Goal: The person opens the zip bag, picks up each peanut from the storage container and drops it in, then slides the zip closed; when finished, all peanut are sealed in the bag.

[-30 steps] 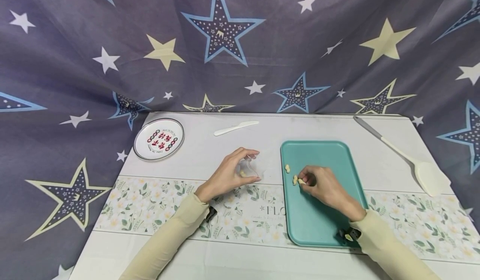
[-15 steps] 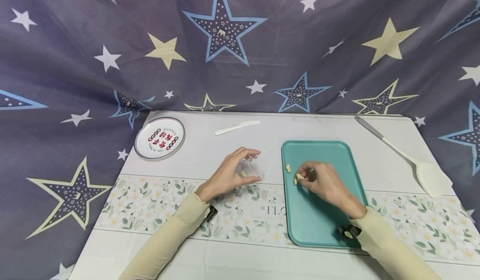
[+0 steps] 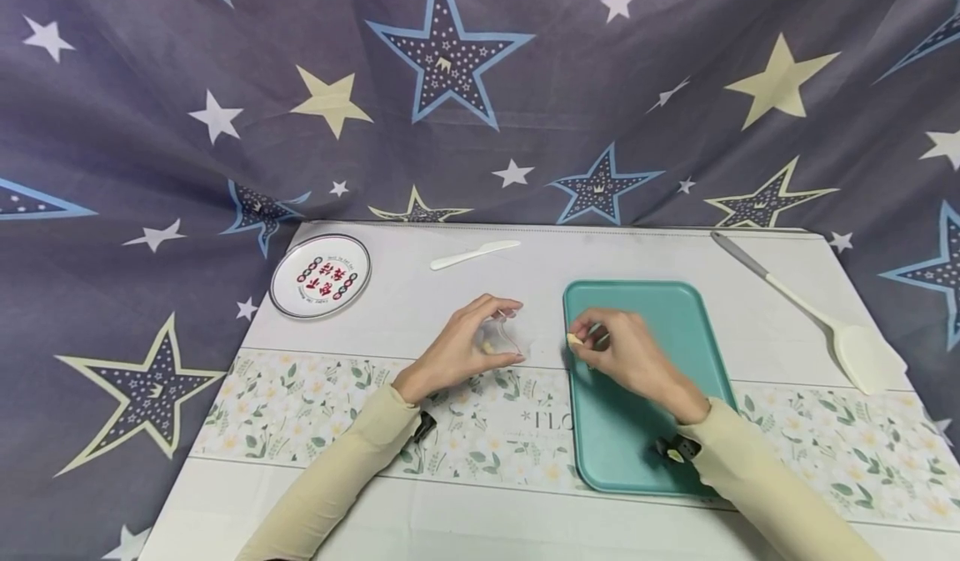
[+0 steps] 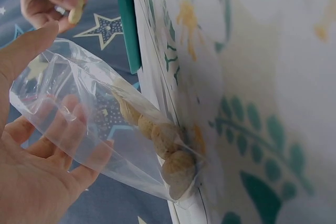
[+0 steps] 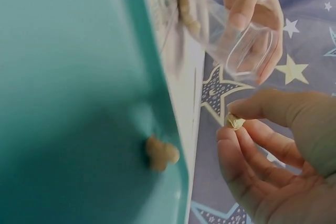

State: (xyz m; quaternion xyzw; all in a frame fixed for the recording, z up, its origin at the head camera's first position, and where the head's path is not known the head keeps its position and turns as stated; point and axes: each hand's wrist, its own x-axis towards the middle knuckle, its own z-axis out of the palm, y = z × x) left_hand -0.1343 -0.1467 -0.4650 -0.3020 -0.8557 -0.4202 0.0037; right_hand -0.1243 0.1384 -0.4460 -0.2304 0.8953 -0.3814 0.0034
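My left hand (image 3: 453, 348) holds a clear plastic bag (image 4: 86, 95) by its mouth, thumb on one side and fingers on the other, keeping it spread. Several peanuts in their shells (image 4: 165, 140) lie at the bottom of the bag, which is close to the tablecloth. Between thumb and fingertips my right hand (image 3: 630, 353) pinches one peanut (image 5: 235, 122), over the left rim of the teal tray (image 3: 645, 436). Unshelled peanuts (image 5: 160, 153) rest on the tray near its edge in the right wrist view; the right hand mostly hides them in the head view.
A white plate with red lettering (image 3: 296, 290) sits at the back left. A white plastic knife (image 3: 475, 255) lies behind the hands. Right of the tray is a spatula (image 3: 858, 357) with a grey handle end. A starry curtain (image 3: 480, 152) hangs behind the table.
My right hand has picked a peanut up from the tray and moved it up and left to the tray's rim. The left hand and bag have stayed nearly still.
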